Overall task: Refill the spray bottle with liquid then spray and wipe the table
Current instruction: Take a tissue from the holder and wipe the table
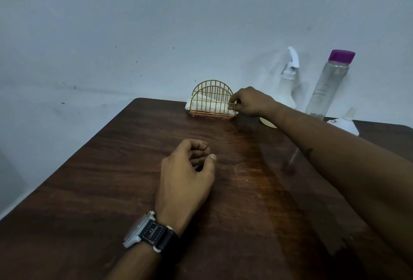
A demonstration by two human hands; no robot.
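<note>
A white spray bottle (287,83) stands at the back right of the dark wooden table (111,179), against the wall. Right of it stands a tall clear bottle with a purple cap (328,83). A white funnel (348,121) lies beside that bottle. A gold wire napkin holder (211,98) at the back edge holds white napkins (205,104). My right hand (252,102) reaches to the holder's right end and pinches a napkin there. My left hand (187,174) rests on the table's middle, fingers loosely curled, holding nothing.
A wet sheen (268,161) runs across the table's right half. A small pale round object (268,123) lies partly hidden behind my right forearm. The wall stands directly behind the table. A watch is on my left wrist.
</note>
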